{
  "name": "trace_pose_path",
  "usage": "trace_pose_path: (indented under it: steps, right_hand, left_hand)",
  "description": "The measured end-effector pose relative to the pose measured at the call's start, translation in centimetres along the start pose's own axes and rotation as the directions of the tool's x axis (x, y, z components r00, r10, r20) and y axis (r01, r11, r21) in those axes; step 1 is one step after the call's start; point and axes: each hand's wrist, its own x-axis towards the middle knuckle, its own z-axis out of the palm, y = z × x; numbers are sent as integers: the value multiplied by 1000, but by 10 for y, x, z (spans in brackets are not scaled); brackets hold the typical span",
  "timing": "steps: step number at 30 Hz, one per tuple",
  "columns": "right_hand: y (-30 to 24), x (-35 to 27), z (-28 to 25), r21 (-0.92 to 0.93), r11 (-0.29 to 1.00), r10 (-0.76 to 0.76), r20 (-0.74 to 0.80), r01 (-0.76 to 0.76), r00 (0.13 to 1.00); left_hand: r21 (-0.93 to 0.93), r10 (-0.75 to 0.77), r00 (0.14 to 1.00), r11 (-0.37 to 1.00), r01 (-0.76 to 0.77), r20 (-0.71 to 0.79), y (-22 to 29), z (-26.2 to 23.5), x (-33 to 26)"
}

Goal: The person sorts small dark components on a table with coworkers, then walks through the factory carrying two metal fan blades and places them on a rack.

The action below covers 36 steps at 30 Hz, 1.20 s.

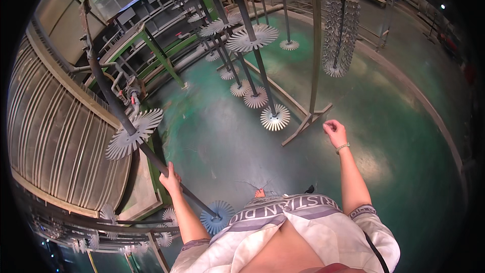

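Gripping a long dark rod (132,126) partway along, the left hand (170,179) is closed around it, seemingly to steady it; a pale spiked disc (132,132) sits higher on the rod, a blue disc (217,216) at its lower end. Right of the rod, more rods with discs (275,118) hang above the green floor (222,141). Farther right, the right hand (335,132) is loosely curled, holding nothing.

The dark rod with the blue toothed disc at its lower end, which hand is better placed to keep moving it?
Left. The left hand already grips the rod; the right hand hangs loosely curled over the green floor, apart from it.
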Motion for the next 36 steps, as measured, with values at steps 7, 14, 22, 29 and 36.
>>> trace_pose_path:
  steps: [7, 14, 22, 29, 36]
  right_hand:
    - [-212, 53, 92, -56, 826, -564, -126, 562, 816]
    - [-307, 108, 165, 118, 766, -633, -27, 631, 774]
    - [-386, 231, 253, 21, 732, -676, 147, 681, 722]
    - [-410, 355, 318, -222, 837, -495, 81, 500, 865]
    - [-404, 414, 354, -385, 862, -328, 75, 331, 942]
  left_hand:
    - [-27, -7, 991, 1000, 11, 136, -11, 49, 98]
    - [-4, -51, 968, 999, 54, 246, -14, 121, 167]
    - [-14, -47, 934, 998, 55, 355, -17, 219, 233]
    - [8, -69, 897, 997, 73, 438, -23, 282, 272]
    - [20, -58, 852, 998, 56, 521, -32, 331, 321]
